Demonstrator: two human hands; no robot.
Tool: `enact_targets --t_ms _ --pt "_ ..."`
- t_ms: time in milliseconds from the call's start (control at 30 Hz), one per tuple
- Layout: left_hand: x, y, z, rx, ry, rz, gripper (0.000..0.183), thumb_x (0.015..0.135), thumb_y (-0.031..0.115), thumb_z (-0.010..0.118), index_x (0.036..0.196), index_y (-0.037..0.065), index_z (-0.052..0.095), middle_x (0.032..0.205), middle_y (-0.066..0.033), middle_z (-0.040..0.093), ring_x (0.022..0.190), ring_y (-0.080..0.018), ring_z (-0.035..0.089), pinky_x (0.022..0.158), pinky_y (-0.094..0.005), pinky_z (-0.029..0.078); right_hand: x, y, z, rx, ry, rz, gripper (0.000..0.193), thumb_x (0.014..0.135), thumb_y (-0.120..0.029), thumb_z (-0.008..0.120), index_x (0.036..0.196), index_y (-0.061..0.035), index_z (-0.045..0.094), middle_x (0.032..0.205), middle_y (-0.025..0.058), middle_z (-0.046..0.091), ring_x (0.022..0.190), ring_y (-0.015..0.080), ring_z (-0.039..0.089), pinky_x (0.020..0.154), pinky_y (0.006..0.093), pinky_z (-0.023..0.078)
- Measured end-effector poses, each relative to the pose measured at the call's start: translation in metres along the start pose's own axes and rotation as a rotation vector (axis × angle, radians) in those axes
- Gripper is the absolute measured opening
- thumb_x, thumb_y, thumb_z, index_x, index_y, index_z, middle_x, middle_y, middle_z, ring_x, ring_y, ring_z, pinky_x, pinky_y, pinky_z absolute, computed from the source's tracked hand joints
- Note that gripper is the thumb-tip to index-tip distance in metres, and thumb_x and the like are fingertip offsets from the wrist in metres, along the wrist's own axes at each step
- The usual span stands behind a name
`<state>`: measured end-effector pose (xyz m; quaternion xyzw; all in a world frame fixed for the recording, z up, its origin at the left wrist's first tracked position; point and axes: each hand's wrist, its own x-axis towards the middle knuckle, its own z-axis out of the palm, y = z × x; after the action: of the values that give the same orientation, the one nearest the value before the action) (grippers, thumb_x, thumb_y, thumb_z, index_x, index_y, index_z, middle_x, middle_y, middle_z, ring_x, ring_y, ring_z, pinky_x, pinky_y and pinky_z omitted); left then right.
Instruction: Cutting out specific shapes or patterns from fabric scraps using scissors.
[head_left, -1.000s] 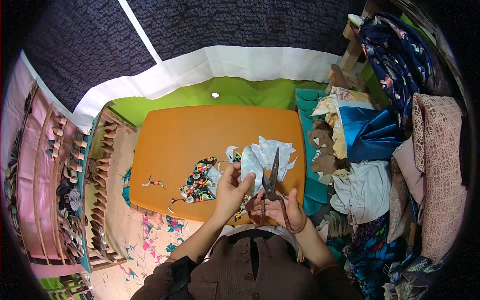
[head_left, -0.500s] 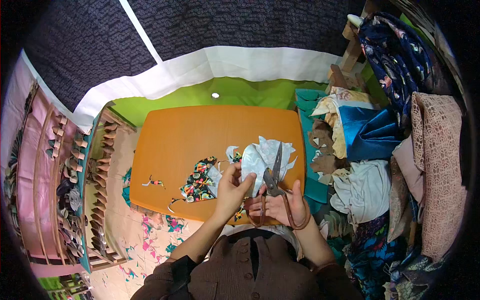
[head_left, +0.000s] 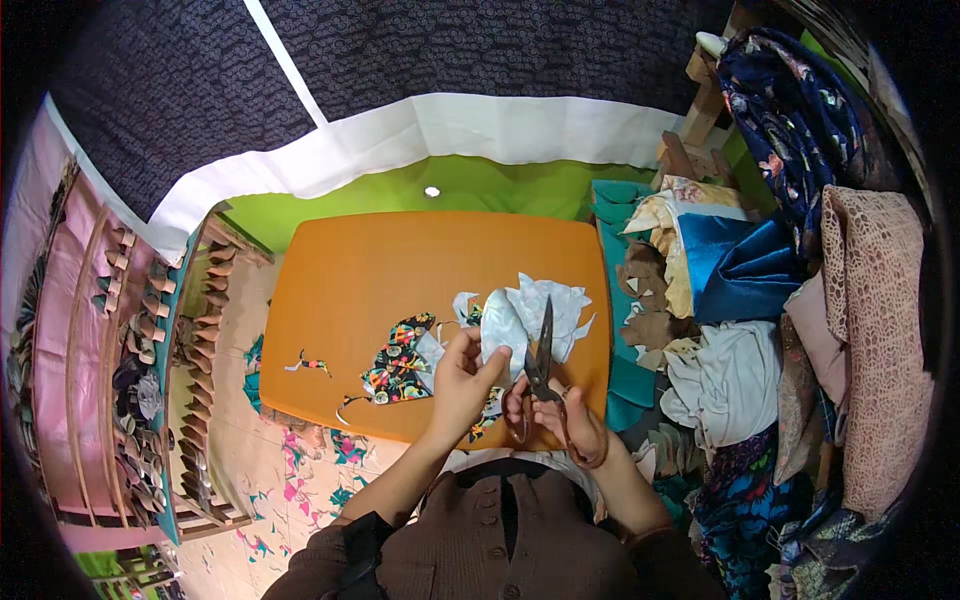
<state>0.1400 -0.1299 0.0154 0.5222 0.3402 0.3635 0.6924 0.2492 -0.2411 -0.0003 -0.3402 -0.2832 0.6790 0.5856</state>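
Note:
My left hand (head_left: 463,377) pinches a pale, light-blue fabric piece (head_left: 503,325) with a rounded top edge, holding it up over the table. In my right hand (head_left: 572,425) is a pair of large scissors (head_left: 540,372) with brown handles and dark blades. The blades point away from me, slightly parted, beside the right edge of the fabric piece. Behind them lie several jagged white fabric pieces (head_left: 567,308). Left of my left hand rest black floral-print fabric pieces (head_left: 398,362), partly over pale cloth. Part of the held piece is hidden by my left fingers.
The orange table (head_left: 400,260) carries a small floral scrap (head_left: 307,364) at its left. Piled fabrics, including a blue satin cloth (head_left: 742,262) and a white cloth (head_left: 722,385), crowd the right side. A rack (head_left: 205,370) stands left; coloured scraps (head_left: 290,460) litter the floor.
My right hand has closed further round the scissor handles, and the blades have come closer together. The scissors have shifted slightly left, toward the held fabric. My left hand has barely moved.

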Motion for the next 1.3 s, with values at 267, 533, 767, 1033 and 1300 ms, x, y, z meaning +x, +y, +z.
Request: enact_targets --t_ms 267,533,767,1033,1300 --pt "-0.001 0.002 0.001 0.004 0.009 0.029 0.018 0.077 0.004 0.058 0.093 -0.001 0.049 0.082 -0.0029 0.055 0.069 -0.0055 0.051 0.06 -0.019 0.042 -0.002 0.009 -0.001 -0.341 0.073 -0.054 0.069 0.075 -0.063 0.04 0.11 -0.0028 0.035 0.086 -0.0007 0.036 0.074 0.0067 0.033 0.066 0.0183 0.033" --pt "0.0 -0.002 0.0 0.064 0.046 0.072 0.018 0.078 0.005 0.058 0.091 -0.001 0.048 0.079 -0.0017 0.054 0.063 -0.0036 0.046 0.054 -0.0177 0.039 0.003 -0.005 0.015 -0.19 0.198 0.044 0.085 0.054 -0.072 0.052 0.105 -0.0058 0.036 0.079 -0.0034 0.033 0.063 0.0022 0.031 0.054 0.0135 0.027" --pt "-0.002 0.002 0.005 -0.007 0.09 0.086 0.017 0.078 0.003 0.057 0.09 -0.001 0.046 0.075 -0.0011 0.051 0.064 -0.0038 0.046 0.054 -0.0177 0.038 0.001 0.003 0.003 -0.407 0.098 -0.054 0.082 0.071 -0.069 0.038 0.116 -0.0012 0.027 0.08 0.0005 0.033 0.069 0.0087 0.03 0.061 0.0193 0.03" --pt "-0.001 0.001 0.004 0.053 0.141 0.125 0.016 0.077 0.004 0.059 0.086 0.001 0.047 0.074 0.0002 0.049 0.065 -0.0035 0.044 0.055 -0.0171 0.036 0.001 0.012 0.003 -0.341 0.155 -0.03 0.078 0.072 -0.068 0.036 0.111 -0.0002 0.036 0.083 0.0003 0.037 0.075 0.0081 0.035 0.063 0.0191 0.031" --pt "0.0 0.001 0.003 0.094 0.184 0.103 0.017 0.076 0.007 0.061 0.083 0.003 0.047 0.072 0.0027 0.045 0.062 -0.0023 0.039 0.051 -0.0164 0.031 0.001 0.002 0.007 -0.19 0.162 0.134 0.086 0.05 -0.074 0.05 0.099 -0.004 0.038 0.076 -0.0048 0.032 0.058 0.0001 0.027 0.047 0.012 0.023"
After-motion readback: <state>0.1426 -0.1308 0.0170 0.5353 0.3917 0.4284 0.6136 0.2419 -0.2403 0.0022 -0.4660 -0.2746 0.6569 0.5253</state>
